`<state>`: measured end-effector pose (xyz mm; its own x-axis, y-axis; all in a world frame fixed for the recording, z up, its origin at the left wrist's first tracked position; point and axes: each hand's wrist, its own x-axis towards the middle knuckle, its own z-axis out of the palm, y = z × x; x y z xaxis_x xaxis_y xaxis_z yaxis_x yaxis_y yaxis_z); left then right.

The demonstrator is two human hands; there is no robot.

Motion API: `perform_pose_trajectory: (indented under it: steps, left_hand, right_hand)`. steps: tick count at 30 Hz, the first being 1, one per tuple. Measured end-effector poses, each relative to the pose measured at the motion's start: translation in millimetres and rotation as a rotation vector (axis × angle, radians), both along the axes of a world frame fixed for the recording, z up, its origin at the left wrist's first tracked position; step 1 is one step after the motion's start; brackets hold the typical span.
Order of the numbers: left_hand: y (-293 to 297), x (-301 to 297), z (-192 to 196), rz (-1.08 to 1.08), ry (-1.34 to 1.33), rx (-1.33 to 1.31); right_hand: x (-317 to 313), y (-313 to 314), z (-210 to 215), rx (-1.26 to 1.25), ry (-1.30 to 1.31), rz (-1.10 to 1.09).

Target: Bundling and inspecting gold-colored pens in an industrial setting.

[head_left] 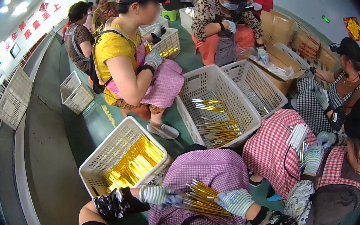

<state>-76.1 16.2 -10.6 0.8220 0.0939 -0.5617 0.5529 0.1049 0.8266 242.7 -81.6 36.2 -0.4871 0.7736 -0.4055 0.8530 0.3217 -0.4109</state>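
Observation:
A bundle of thin gold rods with pale tips (201,198) lies across my lap, over a pink checked apron (209,170). My left hand (159,196), in a striped glove with grey fingertips, is closed on the rods' left ends. At the bundle's right side, my right hand (237,202), gloved alike, has its fingers closed around the rods. The rods fan out slightly between both hands. The fingertips partly hide the rod ends.
A white crate of shiny gold rods (85,169) stands left of my knees. Ahead is a larger crate (184,108) with scattered rods, beside another crate (278,98). A co-worker in yellow (118,53) sits ahead left; another in a red checked apron (269,144) sits close right, holding white rods.

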Motion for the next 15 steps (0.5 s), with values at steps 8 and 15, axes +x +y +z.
perform_pose_trajectory:
  steps: [8,15]
  left_hand:
    - [-41.5,46.3,8.7,-0.27,-0.332,1.141]
    - [-51.0,47.3,-1.4,-0.339,-0.218,1.294]
  right_hand:
    - [-32.5,-8.9,-13.4,0.227,0.063,-0.129]
    - [-43.4,-22.9,-24.4,0.314,0.224,0.011]
